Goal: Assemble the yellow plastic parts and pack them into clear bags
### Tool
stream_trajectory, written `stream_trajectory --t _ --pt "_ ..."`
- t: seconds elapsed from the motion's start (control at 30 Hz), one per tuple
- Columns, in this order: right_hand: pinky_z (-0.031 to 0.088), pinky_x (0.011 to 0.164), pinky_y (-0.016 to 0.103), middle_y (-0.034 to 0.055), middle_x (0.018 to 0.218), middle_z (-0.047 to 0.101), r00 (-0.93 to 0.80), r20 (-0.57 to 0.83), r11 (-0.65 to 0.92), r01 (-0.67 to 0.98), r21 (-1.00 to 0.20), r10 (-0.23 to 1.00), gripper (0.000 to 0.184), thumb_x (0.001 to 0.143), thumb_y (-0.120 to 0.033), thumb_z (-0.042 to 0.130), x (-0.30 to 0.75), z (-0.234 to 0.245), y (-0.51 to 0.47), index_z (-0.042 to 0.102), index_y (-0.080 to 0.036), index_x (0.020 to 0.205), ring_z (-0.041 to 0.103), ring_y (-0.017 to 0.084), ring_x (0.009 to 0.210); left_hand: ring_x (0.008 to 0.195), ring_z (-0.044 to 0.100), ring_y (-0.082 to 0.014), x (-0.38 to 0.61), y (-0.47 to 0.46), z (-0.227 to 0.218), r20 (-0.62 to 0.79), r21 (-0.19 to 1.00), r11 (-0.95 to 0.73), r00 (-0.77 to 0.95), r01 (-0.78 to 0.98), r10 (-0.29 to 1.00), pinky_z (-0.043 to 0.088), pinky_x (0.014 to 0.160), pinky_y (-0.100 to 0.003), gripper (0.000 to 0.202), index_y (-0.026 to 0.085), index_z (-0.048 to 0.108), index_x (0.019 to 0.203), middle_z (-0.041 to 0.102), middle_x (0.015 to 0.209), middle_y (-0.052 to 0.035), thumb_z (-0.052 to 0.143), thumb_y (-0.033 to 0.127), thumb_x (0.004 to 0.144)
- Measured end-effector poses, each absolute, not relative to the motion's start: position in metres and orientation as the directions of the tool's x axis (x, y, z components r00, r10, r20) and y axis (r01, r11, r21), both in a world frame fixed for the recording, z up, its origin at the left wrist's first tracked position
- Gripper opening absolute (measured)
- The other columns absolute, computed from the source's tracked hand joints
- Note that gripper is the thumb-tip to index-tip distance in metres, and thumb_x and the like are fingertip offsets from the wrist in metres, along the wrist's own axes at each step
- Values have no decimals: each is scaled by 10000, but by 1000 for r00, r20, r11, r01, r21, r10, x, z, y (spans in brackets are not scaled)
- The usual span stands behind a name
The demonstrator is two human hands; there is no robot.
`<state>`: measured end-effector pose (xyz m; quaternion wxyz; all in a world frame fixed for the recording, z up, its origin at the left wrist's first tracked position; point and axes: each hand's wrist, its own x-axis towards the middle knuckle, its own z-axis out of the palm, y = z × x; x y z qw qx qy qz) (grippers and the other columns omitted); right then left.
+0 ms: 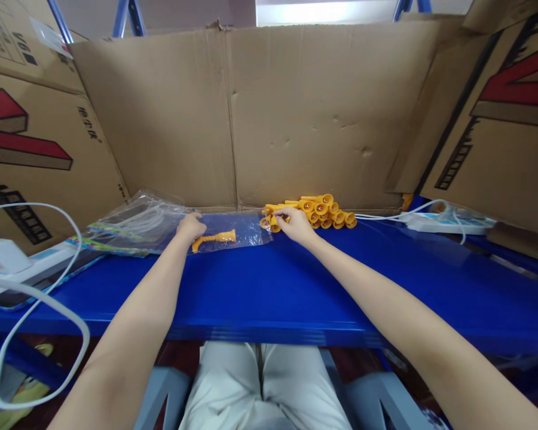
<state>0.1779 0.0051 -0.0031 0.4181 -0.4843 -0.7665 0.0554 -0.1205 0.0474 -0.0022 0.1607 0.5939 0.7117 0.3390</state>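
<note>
A clear plastic bag (251, 232) lies flat on the blue table, with a yellow-orange plastic horn (224, 236) in or on it; which of the two I cannot tell. My left hand (191, 228) is closed on the left part of this bag, beside the horn's narrow curved end. Farther right, a pile of similar yellow horns (325, 210) is stacked against the cardboard, most flared ends facing me. My right hand (296, 224) reaches to the pile's left end, thumb and fingers pinched at one of the horns there. Its fingertips partly cover that piece.
More clear bags with colourful headers (125, 236) lie left of my left hand. Cardboard walls (296, 119) enclose the back and sides. White power strips (448, 222) and cables sit at both sides, with a phone (9, 297) at left. The blue table's front edge (269, 333) runs above my lap.
</note>
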Motion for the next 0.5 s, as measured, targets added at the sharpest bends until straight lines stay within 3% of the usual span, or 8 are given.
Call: stream_trajectory --t 0.1,0.17,0.27,0.33,0.5 --pt "399 966 348 132 1155 616 -154 665 466 824 -322 731 357 833 -151 446 182 2 11 618 -111 1143 541 217 1098 1057 600 -379 -124 46 -4 267 511 194 -369 838 890 477 844 -480 625 216 603 1191 663 1112 -162 686 135 577" --pt "333 1031 389 152 1269 549 -197 656 422 883 -204 729 407 838 -184 456 181 6 15 570 -107 1222 458 248 1210 1085 581 -390 -121 42 -2 246 477 227 -377 849 893 465 855 -504 645 218 579 1227 632 1178 -179 678 159 593" --pt "176 1106 494 137 1380 467 -286 564 378 925 -49 775 430 856 -230 459 175 11 20 535 -139 1270 373 271 1294 1140 539 -404 -116 36 1 201 460 254 -379 851 904 411 911 -551 659 219 546 1264 598 1228 -193 675 183 619" --pt "120 1100 555 135 1354 500 -312 448 342 940 16 837 404 876 -260 440 170 14 23 554 -151 1247 410 280 1268 1166 515 -409 -114 32 2 180 445 265 -376 855 909 379 936 -568 669 221 521 1290 576 1253 -199 668 185 638" --pt "248 1023 525 141 1153 644 -218 208 211 976 57 954 343 889 -263 388 160 20 29 657 -138 1061 558 287 1108 1212 463 -412 -108 22 3 234 334 286 -373 898 898 334 970 -578 647 181 475 1327 496 1323 -220 603 163 693"
